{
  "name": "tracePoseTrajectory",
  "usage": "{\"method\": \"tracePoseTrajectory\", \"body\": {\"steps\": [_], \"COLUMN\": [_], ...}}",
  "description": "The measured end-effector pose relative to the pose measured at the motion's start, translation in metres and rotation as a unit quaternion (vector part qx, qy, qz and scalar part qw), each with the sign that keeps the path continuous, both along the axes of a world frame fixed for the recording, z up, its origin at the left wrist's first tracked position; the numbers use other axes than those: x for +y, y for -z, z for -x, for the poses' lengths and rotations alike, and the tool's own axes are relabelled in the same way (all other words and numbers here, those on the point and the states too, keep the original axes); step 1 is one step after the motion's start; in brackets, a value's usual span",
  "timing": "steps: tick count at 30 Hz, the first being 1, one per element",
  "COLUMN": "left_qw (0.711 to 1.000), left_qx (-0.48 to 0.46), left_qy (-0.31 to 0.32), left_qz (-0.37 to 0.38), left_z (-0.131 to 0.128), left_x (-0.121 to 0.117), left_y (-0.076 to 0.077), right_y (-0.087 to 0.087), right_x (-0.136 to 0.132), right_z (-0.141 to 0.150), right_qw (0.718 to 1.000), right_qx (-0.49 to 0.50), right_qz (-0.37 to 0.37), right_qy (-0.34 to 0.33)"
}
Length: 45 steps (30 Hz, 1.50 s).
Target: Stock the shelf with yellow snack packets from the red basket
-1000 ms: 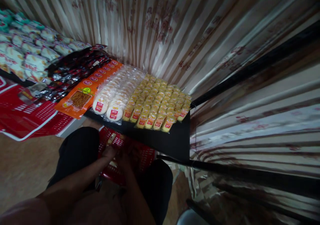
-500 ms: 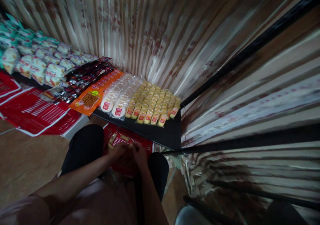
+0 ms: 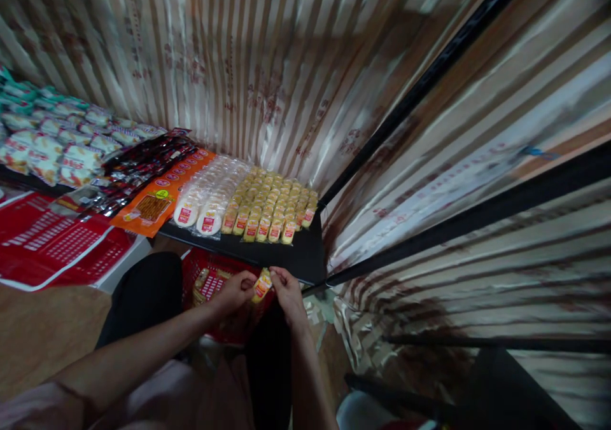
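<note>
Between my two hands is a small yellow snack packet (image 3: 262,285) with a red-and-white label, tilted, above a red basket (image 3: 191,261). My left hand (image 3: 237,292) pinches its left side with curled fingers. My right hand (image 3: 287,292) grips its upper right edge with fingertips. A few similar packets (image 3: 200,288) lie in the basket between my knees. Just ahead, rows of the same yellow packets (image 3: 275,207) stand on a black shelf (image 3: 305,252), beside two rows of round white packaged crackers (image 3: 209,219).
Left along the shelf lie an orange snack bag (image 3: 151,207), dark shiny packets (image 3: 143,169) and white-and-green bags (image 3: 79,159). Red perforated baskets (image 3: 62,239) sit below at the left. Black metal poles (image 3: 410,86) slant across striped plastic sheeting (image 3: 267,55) behind and to the right.
My hands have risen slightly and moved right, from close together over the basket to apart, with the yellow packet now plainly showing between them. The view has shifted a little to the right.
</note>
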State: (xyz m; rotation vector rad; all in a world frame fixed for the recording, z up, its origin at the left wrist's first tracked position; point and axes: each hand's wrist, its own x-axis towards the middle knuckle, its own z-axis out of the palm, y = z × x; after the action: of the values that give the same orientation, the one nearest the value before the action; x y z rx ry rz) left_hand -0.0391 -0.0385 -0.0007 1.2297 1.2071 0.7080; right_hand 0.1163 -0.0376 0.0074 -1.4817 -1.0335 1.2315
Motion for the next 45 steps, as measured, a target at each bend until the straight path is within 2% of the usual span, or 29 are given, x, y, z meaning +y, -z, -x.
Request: {"method": "tracePoseTrajectory", "body": {"steps": [3,8,11,17,21,24,28,31,33,37,41,45], "left_qw": [0.998,1.0,0.999,0.998,0.997,0.992,0.971,0.957,0.954,0.953,0.962,0.966], "left_qx": [-0.05,-0.017,-0.01,0.039,0.047,0.074,0.168,0.208,0.204,0.179,0.187,0.203], "left_qy": [0.007,0.0,-0.004,-0.027,-0.005,0.031,0.08,0.089,0.08,0.079,0.072,0.067], "left_qz": [0.036,-0.013,-0.03,-0.048,-0.067,-0.094,-0.148,-0.182,-0.204,-0.23,-0.185,-0.147], "left_z": [-0.013,-0.035,-0.048,-0.078,-0.095,-0.103,-0.108,-0.113,-0.119,-0.13,-0.136,-0.142], "left_x": [0.002,0.016,0.028,0.05,0.06,0.068,0.086,0.098,0.101,0.099,0.094,0.095], "left_y": [-0.015,-0.025,-0.023,-0.017,-0.019,-0.03,-0.053,-0.064,-0.064,-0.055,-0.048,-0.052], "right_y": [-0.014,-0.022,-0.015,0.012,0.019,0.012,0.0,-0.001,0.003,0.016,0.023,0.023], "right_x": [0.004,0.012,0.013,0.016,0.024,0.034,0.047,0.059,0.068,0.088,0.105,0.118], "right_z": [-0.01,-0.022,-0.024,-0.031,-0.044,-0.053,-0.061,-0.066,-0.07,-0.075,-0.078,-0.084], "right_qw": [1.0,0.995,0.987,0.984,0.98,0.975,0.97,0.968,0.966,0.964,0.968,0.959], "right_qx": [0.017,0.04,0.06,0.032,0.002,-0.027,-0.052,-0.058,-0.062,-0.068,-0.06,-0.068], "right_qz": [-0.001,-0.025,-0.054,-0.094,-0.092,-0.092,-0.102,-0.115,-0.12,-0.125,-0.137,-0.157], "right_qy": [0.013,0.09,0.136,0.15,0.178,0.202,0.215,0.217,0.221,0.224,0.202,0.226]}}
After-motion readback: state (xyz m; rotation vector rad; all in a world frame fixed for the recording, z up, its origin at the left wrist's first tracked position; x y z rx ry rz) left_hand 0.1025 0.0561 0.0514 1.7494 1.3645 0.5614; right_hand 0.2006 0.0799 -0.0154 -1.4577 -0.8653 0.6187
